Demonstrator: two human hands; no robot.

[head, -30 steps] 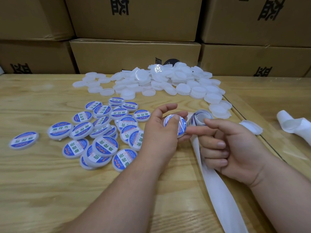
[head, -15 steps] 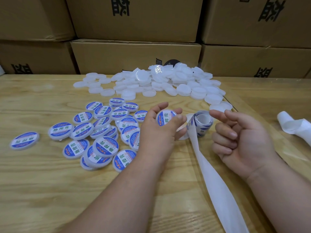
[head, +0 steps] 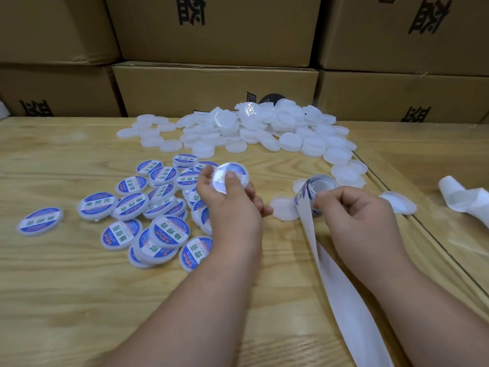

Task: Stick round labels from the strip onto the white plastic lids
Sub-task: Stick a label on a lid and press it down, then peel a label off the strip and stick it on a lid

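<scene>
Left hand (head: 227,205) is up over the done pile (head: 148,215), thumb and fingers pinching a lid (head: 231,177) by its rim; the lid is motion-blurred, and it looks to carry a blue label already. So that one is, I'd say, headed down and left, onto the pile right beneath it.

Right hand (head: 352,213) sits just to the right, fingers curled in, tips pinching at the coiled end of the strip (head: 316,192). The strip's long tail runs from that coil back toward the person, along the table (head: 66,300).

A bare lid (head: 284,207) lies flat between the two hands, touching the strip's left edge. It's just left of the right fingertips, a touch nearer them than the left hand, so a peeled label would only have to travel left. The blank heap (head: 264,131) waits farther back.
</scene>
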